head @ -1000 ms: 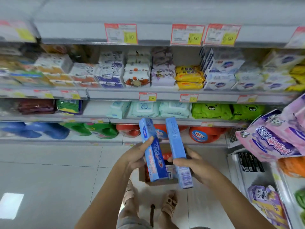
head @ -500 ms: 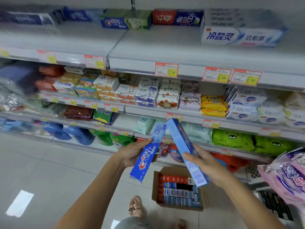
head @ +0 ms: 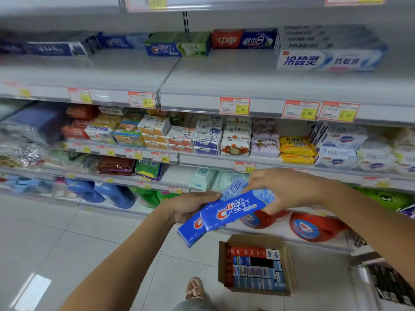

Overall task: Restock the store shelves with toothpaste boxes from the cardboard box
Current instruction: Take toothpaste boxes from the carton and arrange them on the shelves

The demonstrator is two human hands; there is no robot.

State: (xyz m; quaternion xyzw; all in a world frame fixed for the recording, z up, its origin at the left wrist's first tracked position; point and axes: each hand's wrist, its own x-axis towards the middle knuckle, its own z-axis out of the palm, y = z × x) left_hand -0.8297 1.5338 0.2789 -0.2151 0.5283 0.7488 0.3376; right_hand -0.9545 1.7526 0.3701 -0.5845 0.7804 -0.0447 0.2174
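Note:
Two blue Crest toothpaste boxes are held together in front of me. My right hand (head: 285, 189) grips the upper box (head: 235, 209) at its right end. My left hand (head: 190, 207) grips the lower box (head: 190, 230), which lies partly under the upper one. Below them on the floor stands the open cardboard box (head: 289, 265), packed with red, white and blue toothpaste boxes with a dark gap in the middle. The toothpaste shelf (head: 224, 84) is above, with a green-and-blue Crest box (head: 177, 47), a red-and-blue box (head: 243, 39) and a white stack (head: 327, 52) at its back.
Price tags (head: 234, 105) line the shelf edge. Soap packs (head: 206, 135) fill the shelf below, wipes and detergent jugs (head: 114, 194) the lower ones. A foot in a sandal (head: 195, 288) is beside the cardboard box. A rack (head: 386, 286) stands at the right.
The view has tilted up toward the toothpaste shelf. My hands have brought the two boxes together, turning them from upright to nearly level, one overlapping the other.

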